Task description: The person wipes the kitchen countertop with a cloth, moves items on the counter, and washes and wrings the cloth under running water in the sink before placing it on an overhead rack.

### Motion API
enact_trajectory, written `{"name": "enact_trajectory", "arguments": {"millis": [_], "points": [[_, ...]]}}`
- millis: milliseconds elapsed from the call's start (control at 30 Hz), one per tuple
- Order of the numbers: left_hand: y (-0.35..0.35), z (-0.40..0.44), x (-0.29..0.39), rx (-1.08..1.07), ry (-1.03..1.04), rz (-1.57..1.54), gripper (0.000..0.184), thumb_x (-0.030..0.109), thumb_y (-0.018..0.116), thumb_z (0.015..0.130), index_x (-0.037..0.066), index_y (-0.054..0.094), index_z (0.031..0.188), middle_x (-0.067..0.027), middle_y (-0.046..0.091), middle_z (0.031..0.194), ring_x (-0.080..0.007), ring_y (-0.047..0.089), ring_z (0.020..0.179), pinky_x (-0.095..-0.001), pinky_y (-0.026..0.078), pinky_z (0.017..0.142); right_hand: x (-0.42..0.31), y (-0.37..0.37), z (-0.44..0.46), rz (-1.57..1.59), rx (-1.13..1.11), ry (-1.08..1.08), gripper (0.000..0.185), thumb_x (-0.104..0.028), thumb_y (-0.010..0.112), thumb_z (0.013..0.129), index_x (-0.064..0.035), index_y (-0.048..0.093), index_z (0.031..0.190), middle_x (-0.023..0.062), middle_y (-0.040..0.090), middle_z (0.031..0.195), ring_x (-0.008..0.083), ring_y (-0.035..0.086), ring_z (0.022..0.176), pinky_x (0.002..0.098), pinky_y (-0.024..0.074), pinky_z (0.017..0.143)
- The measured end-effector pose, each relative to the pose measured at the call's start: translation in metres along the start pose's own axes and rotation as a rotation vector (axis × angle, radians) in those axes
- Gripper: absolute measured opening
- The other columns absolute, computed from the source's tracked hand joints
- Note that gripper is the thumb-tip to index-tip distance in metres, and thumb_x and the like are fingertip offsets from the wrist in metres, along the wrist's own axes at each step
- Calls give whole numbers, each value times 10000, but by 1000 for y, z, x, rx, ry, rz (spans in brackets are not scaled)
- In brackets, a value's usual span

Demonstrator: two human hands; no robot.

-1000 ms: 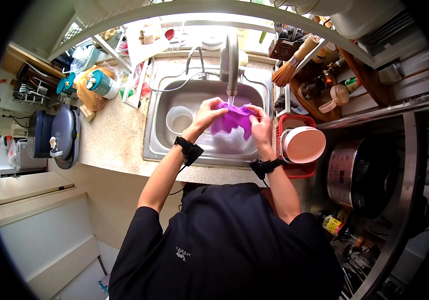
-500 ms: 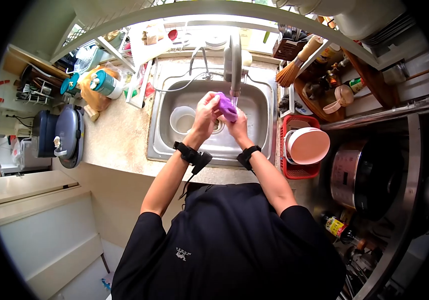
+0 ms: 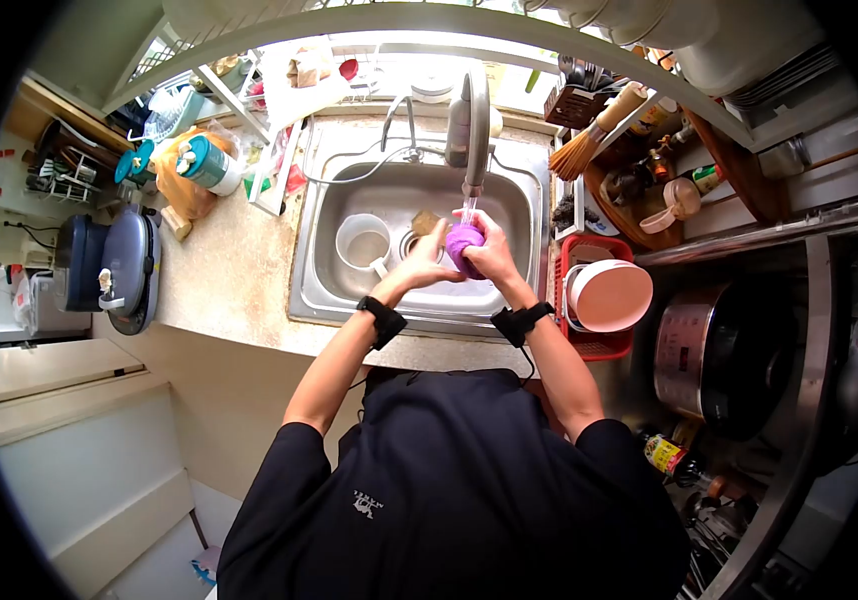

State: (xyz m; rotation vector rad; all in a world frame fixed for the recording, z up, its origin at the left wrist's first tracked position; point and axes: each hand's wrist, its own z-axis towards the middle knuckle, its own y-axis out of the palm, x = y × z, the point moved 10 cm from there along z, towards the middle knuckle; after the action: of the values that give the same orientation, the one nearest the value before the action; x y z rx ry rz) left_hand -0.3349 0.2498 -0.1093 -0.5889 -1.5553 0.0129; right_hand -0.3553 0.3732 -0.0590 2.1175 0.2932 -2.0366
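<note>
My right hand (image 3: 492, 256) is closed around a bunched purple cloth (image 3: 464, 245), under the water stream from the tap (image 3: 471, 130). Close on the left of the cloth is my left hand (image 3: 421, 268), fingers and thumb apart in a cupped shape; whether its fingertips touch the cloth I cannot tell. Below both hands lies the steel sink (image 3: 324, 295). A translucent pitcher (image 3: 363, 240) with a handle stands in the sink's left side. Beyond my left fingers, by the drain, shows a brownish blocky piece (image 3: 427, 222), partly hidden.
Right of the sink, a red basket (image 3: 589, 345) holds a pale pink bowl (image 3: 611, 297). Teal-lidded jars (image 3: 211, 165) and an orange bag (image 3: 177, 165) occupy the left counter. A shelf frame (image 3: 389, 18) spans overhead, and a rice cooker (image 3: 684, 350) sits at right.
The purple cloth went from between both hands to a bunch in my right hand. My left hand has let go and opened. The brownish piece now shows by the drain.
</note>
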Motion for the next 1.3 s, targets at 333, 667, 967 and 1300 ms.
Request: {"name": "enact_trajectory", "arguments": {"millis": [333, 667, 967, 1300], "points": [[33, 16, -10, 213, -198, -649, 485, 120, 848, 781, 39, 627, 1206, -52, 705, 1019, -124, 679, 867, -271, 541, 644, 10, -24, 13, 642, 39, 121, 591, 114, 598, 863, 25, 517, 1442, 160, 659, 1292, 194, 671, 1125, 323, 539, 1012], [61, 21, -54, 309, -326, -1474, 225, 195, 570, 973, 73, 700, 1111, -52, 740, 1005, -178, 687, 931, -353, 524, 903, 19, -33, -37, -168, 474, -64, 429, 0, 774, 748, 10, 620, 1148, 152, 590, 1180, 293, 667, 1110, 377, 564, 963], [51, 19, 18, 89, -221, -1718, 381, 297, 592, 949, 25, 601, 1215, -176, 673, 1187, -320, 658, 1096, -459, 522, 1009, -16, -16, -56, -529, 361, -225, 357, -87, 761, 795, -3, 710, 1138, 162, 701, 1175, 290, 683, 1105, 375, 519, 987], [22, 24, -7, -83, -518, -769, 133, 75, 719, 792, 52, 652, 905, -39, 626, 725, -125, 592, 569, -282, 499, 494, -77, -9, -48, -911, 121, -410, 687, 107, 606, 789, -59, 483, 1444, 217, 481, 1419, 392, 576, 1239, 444, 500, 1053]]}}
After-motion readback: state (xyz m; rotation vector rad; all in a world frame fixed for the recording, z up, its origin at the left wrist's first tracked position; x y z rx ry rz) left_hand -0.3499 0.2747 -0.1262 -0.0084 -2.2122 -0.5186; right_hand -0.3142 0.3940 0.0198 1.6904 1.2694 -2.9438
